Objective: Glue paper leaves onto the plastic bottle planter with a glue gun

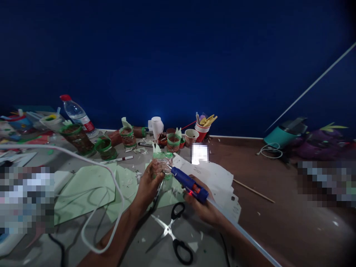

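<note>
My left hand [151, 177] grips a small clear plastic cup [164, 163] with green bands and a pale paper piece standing at its rim. In my right hand [202, 205] is a blue glue gun [189, 183] with a red light lit and a long translucent glue stick [244, 233] coming out of its back. The nozzle points left at the cup's side; whether it touches cannot be made out. Open scissors [167, 230] with black handles lie on the table below my hands. Pale green paper [86, 189] and white paper [214, 178] lie either side.
Several brown and green cups [128, 138] stand along the back, near a red-capped bottle [79, 115]. A red cup of tools [202, 129] stands against the blue wall. A white cable [118, 181] loops across the left, and a wooden stick [254, 191] lies right.
</note>
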The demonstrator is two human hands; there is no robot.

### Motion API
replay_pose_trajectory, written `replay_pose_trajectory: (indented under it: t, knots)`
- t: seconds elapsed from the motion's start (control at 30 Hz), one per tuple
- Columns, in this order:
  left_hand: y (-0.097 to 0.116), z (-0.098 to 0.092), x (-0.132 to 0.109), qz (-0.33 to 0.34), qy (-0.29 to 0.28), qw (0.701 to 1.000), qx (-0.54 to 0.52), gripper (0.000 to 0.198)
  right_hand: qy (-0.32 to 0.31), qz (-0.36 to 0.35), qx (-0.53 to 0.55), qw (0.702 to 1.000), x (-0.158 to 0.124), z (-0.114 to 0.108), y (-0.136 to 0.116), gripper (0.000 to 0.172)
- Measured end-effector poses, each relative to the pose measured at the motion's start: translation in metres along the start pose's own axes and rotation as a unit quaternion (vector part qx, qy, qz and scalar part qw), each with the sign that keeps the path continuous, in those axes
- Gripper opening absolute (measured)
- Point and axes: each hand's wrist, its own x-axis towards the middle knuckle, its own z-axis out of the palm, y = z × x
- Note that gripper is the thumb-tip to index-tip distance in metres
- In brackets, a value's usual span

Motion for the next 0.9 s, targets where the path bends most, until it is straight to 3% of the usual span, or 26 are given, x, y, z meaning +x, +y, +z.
replay_pose_trajectory:
  t: [0.13, 0.37, 0.6, 0.8, 0.9]
  knots:
    - [0.004, -0.001, 0.001, -0.015, 0.001, 0.999, -0.044, 0.047, -0.021, -0.09, -0.002, 0.996, 0.003, -0.005, -0.001, 0.024]
    - [-0.002, -0.003, -0.002, -0.072, 0.0, 0.988, -0.135, 0.05, -0.026, -0.206, -0.127, 0.97, 0.007, -0.008, -0.012, 0.031]
    - [-0.005, 0.0, -0.002, -0.122, -0.027, 0.957, -0.262, 0.059, 0.005, -0.267, -0.301, 0.916, -0.006, -0.027, -0.012, 0.045]
    - [-0.001, 0.002, -0.001, -0.132, -0.015, 0.944, -0.302, 0.058, 0.011, -0.225, -0.485, 0.845, -0.039, -0.075, 0.008, 0.05]
    - [-0.001, 0.002, -0.002, -0.129, -0.019, 0.943, -0.305, 0.055, 0.024, -0.177, -0.536, 0.825, -0.059, -0.098, 0.027, 0.05]
